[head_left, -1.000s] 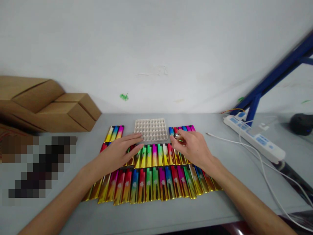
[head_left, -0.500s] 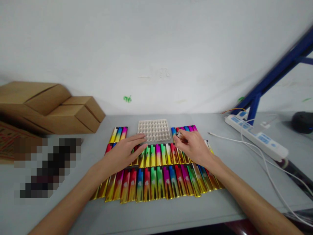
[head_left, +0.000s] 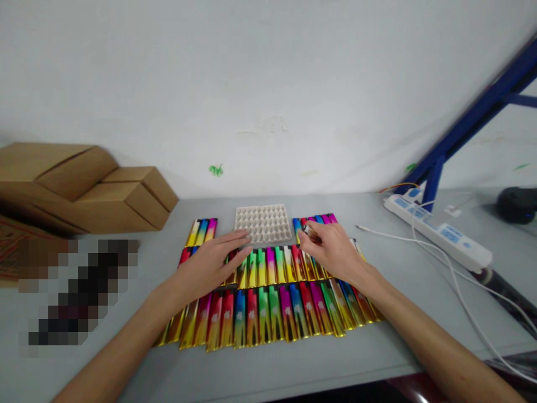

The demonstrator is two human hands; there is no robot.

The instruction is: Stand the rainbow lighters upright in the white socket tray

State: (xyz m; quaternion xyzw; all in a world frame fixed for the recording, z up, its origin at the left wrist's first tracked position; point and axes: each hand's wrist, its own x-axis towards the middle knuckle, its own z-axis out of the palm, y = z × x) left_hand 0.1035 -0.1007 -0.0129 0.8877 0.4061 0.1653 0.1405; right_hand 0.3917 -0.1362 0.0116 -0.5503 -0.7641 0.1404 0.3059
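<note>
Rows of shiny lighters (head_left: 263, 316) in metallic colours fading to gold lie side by side on the grey table. Behind the middle row sits a white tray (head_left: 263, 223) with many small pockets. My left hand (head_left: 216, 258) rests palm down over lighters in the left of the middle row, fingers stretched out, the fingertips at the tray's near left corner. My right hand (head_left: 329, 245) is closed in a pinch above the right-hand lighters. A metallic lighter top (head_left: 308, 229) shows between its thumb and fingers; the rest is hidden by the hand.
Brown cardboard boxes (head_left: 96, 184) stand at the left against the wall. On the right lie a white power strip (head_left: 438, 232) and a white cable (head_left: 403, 237), below a blue metal frame (head_left: 461, 137). A black object (head_left: 518, 205) sits at the far right. A pixelated patch covers something at left.
The view has shifted very slightly. Both hands keep practically the same place and pose, and the lighters and tray have not visibly moved.
</note>
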